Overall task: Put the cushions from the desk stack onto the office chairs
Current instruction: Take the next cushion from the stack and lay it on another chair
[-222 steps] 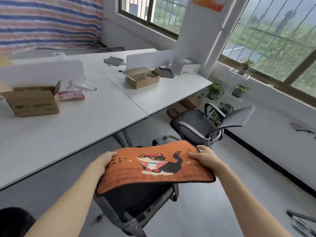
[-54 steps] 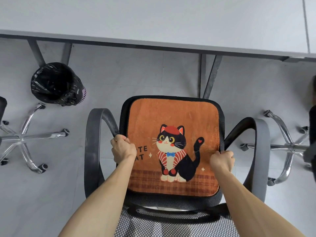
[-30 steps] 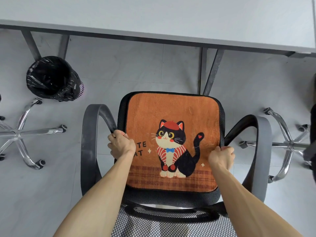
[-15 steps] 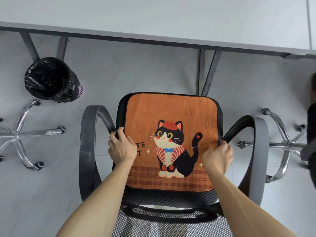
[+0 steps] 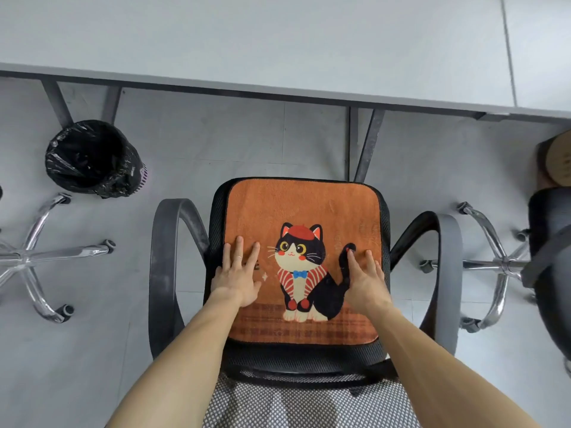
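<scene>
An orange cushion (image 5: 302, 208) printed with a black-and-white cat lies flat on the seat of a black mesh office chair (image 5: 167, 251) directly below me. My left hand (image 5: 236, 273) rests palm down on the cushion's left part, fingers straight. On the right part, beside the cat's tail, my right hand (image 5: 364, 278) lies flat with straight fingers. Neither hand holds anything. The chair's patterned backrest shows at the bottom edge.
A grey desk (image 5: 278, 41) spans the top, with metal legs (image 5: 367, 143) behind the chair. A bin with a black bag (image 5: 92, 159) stands at the left. Chrome chair bases sit at the left (image 5: 34, 254) and right (image 5: 497, 264). Another dark chair (image 5: 550, 261) is at the right edge.
Both hands have let go of the cushion's side edges and moved inward onto its top, fingers now flat. The cushion has stayed on the seat.
</scene>
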`<state>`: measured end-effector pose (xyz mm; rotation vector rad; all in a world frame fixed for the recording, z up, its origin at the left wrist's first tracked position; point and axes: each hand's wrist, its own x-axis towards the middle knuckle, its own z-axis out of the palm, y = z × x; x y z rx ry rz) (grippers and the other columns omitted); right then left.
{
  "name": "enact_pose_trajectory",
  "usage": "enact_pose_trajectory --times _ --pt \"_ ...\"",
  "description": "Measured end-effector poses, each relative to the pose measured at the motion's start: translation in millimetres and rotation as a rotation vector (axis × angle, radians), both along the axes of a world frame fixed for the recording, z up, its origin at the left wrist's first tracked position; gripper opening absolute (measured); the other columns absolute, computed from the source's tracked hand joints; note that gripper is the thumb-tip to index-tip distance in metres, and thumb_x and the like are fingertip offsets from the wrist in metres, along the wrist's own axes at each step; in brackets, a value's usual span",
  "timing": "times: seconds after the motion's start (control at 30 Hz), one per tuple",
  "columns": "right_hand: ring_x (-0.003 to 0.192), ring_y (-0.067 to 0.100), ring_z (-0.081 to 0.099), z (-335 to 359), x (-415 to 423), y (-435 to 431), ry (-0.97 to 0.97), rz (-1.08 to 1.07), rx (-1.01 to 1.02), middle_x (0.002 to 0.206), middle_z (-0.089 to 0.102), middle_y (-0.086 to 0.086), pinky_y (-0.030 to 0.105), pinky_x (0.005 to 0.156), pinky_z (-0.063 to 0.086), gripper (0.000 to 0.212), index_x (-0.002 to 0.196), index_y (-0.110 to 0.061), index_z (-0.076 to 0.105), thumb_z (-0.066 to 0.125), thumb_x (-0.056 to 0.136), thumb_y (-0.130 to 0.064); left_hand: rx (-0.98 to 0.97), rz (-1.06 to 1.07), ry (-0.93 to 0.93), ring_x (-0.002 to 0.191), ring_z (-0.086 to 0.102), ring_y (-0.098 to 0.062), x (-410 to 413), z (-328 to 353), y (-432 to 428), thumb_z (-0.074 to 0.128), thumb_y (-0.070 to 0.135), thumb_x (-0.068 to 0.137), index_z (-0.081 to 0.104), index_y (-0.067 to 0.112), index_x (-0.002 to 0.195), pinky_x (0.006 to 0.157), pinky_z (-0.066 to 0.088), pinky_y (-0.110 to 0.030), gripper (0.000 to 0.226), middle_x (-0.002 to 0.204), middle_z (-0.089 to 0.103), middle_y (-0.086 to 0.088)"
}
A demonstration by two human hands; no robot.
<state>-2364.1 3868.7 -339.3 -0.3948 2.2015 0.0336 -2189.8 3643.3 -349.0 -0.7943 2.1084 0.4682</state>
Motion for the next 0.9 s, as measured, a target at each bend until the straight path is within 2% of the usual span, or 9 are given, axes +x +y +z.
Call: enact_pose_trajectory --times 0.03,0.1,0.13,0.2,0.27,0.33,0.57,0.8,0.9 --pt "0.156 0.033 0.002 8.4 -4.9 -2.9 -0.019 0.041 0.032 0.170 -0.008 0.004 0.049 0.120 0.029 0.085 0.161 -0.040 0.007 0.048 0.093 -0.009 -0.012 -0.038 -0.036 0.152 -0.015 -0.033 -6.1 9.4 -2.9 0.041 0.045 0.102 -0.013 0.035 0.157 0.120 0.019 -0.051 0.079 0.162 -0.030 -0.005" --pt "0.150 0.036 0.027 31.6 -11.1 -10.0 -0.030 0.097 0.055 0.167 0.018 0.010 0.050 0.113 0.041 0.074 0.160 -0.041 0.019 0.049 0.095 -0.019 -0.028 -0.115 -0.053 0.149 0.019 -0.034 -20.1 32.9 -8.3 0.041 0.042 0.101 0.022 0.028 0.157 0.114 0.031 -0.050 0.060 0.165 0.012 -0.012" --pt "0.145 0.035 0.037 47.3 -10.6 -13.7 -0.022 0.106 0.046 0.162 0.030 0.011 0.048 0.109 0.045 0.071 0.159 -0.040 0.023 0.048 0.096 -0.021 -0.024 -0.139 -0.034 0.140 0.035 -0.032 -25.8 48.9 -9.8 0.040 0.042 0.100 0.037 0.024 0.150 0.109 0.038 -0.049 0.053 0.157 0.033 -0.011" --pt "0.134 0.033 0.050 89.4 -5.3 -20.9 -0.001 0.118 0.023 0.152 0.047 0.010 0.045 0.101 0.051 0.066 0.157 -0.038 0.028 0.046 0.097 -0.020 -0.013 -0.167 0.023 0.126 0.050 -0.030 -34.4 90.2 -10.5 0.039 0.042 0.100 0.045 0.022 0.143 0.098 0.046 -0.045 0.048 0.140 0.051 -0.009" --pt "0.119 0.031 0.060 134.0 1.4 -27.1 0.041 0.125 -0.021 0.140 0.058 0.009 0.041 0.088 0.056 0.062 0.155 -0.038 0.033 0.044 0.097 -0.020 -0.025 -0.180 0.103 0.120 0.056 -0.029 -41.3 136.4 -9.8 0.038 0.041 0.100 0.045 0.023 0.142 0.094 0.049 -0.044 0.046 0.134 0.055 -0.007" --pt "0.114 0.029 0.062 171.0 7.4 -32.1 0.070 0.123 -0.081 0.135 0.061 0.007 0.040 0.084 0.057 0.060 0.153 -0.040 0.035 0.042 0.096 -0.022 -0.050 -0.199 0.177 0.117 0.058 -0.028 -46.3 175.7 -8.8 0.038 0.040 0.101 0.045 0.023 0.142 0.093 0.049 -0.044 0.045 0.133 0.057 -0.006" --pt "0.125 0.023 0.056 351.0 32.5 -35.4 0.315 0.080 -0.373 0.143 0.055 -0.001 0.040 0.094 0.054 0.045 0.145 -0.044 0.048 0.040 0.101 -0.045 -0.150 -0.249 0.474 0.132 0.052 -0.024 -27.6 343.5 -7.3 0.040 0.042 0.102 0.043 0.027 0.148 0.106 0.045 -0.044 0.048 0.148 0.051 -0.003" --pt "0.135 0.021 0.045 491.2 65.8 -14.3 0.610 0.074 -0.676 0.145 0.053 -0.007 0.040 0.100 0.047 0.040 0.142 -0.042 0.054 0.048 0.102 -0.039 -0.302 -0.196 0.713 0.138 0.043 -0.021 22.7 470.8 -6.7 0.041 0.042 0.102 0.042 0.031 0.148 0.109 0.038 -0.040 0.048 0.154 0.041 0.002" --pt "0.132 0.019 0.045 542.0 92.6 -5.1 0.736 0.085 -0.838 0.143 0.055 -0.011 0.038 0.099 0.046 0.038 0.138 -0.041 0.057 0.049 0.102 -0.040 -0.445 -0.135 0.808 0.138 0.042 -0.022 52.4 518.1 -8.6 0.043 0.042 0.101 0.042 0.032 0.148 0.108 0.037 -0.039 0.048 0.157 0.036 0.001"
